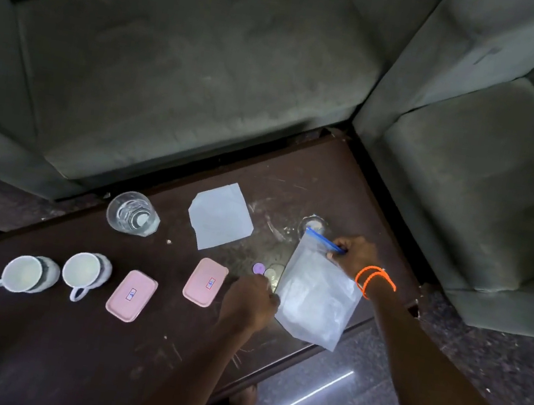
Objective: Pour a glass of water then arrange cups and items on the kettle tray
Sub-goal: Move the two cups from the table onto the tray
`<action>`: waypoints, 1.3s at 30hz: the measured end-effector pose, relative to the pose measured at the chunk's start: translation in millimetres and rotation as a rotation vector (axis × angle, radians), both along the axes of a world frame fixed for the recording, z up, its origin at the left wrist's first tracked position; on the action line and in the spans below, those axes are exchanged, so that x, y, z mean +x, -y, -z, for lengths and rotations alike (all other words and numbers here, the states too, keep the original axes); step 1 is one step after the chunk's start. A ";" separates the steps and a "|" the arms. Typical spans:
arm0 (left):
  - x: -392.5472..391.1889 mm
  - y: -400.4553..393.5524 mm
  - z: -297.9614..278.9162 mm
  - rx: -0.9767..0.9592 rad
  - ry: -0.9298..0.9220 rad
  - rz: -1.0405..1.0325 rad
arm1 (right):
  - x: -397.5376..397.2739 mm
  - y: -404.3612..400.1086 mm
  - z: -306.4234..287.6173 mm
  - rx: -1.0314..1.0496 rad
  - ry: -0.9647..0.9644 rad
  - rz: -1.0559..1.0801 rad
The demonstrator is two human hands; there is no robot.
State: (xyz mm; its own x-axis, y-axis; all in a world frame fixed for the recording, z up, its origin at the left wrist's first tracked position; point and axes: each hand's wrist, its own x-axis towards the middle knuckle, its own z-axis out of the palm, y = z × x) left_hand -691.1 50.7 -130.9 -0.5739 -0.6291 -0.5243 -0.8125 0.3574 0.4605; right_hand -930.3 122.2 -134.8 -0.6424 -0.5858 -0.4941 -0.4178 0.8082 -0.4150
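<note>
While both hands (353, 253) (251, 299) grip zip bag (315, 298), pink lids' (205, 282) labels unreadable

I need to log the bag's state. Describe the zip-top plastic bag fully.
The plastic bag is clear and looks like thin, crinkled film, with a blue zip strip along its top edge. Something pale or white shows inside; what it is cannot be told. It is held tilted near the right end of the dark table. The right hand pinches the zip end, and the left hand touches its lower left edge. Whether the zip is sealed cannot be told.
</note>
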 end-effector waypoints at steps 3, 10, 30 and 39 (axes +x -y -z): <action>-11.0 12.6 2.9 -0.097 -0.144 0.007 | 8.7 2.7 10.4 -0.004 -0.083 0.003; 15.2 25.3 -3.4 -0.083 -0.258 -0.120 | 53.3 21.2 2.4 -0.252 -0.265 -0.026; 322.3 164.6 -33.1 -0.499 0.021 -0.581 | 367.0 169.5 -12.7 -0.457 0.244 -0.513; 356.3 216.8 -16.6 -0.165 0.104 -0.239 | 401.3 204.3 19.7 -0.309 0.005 -0.749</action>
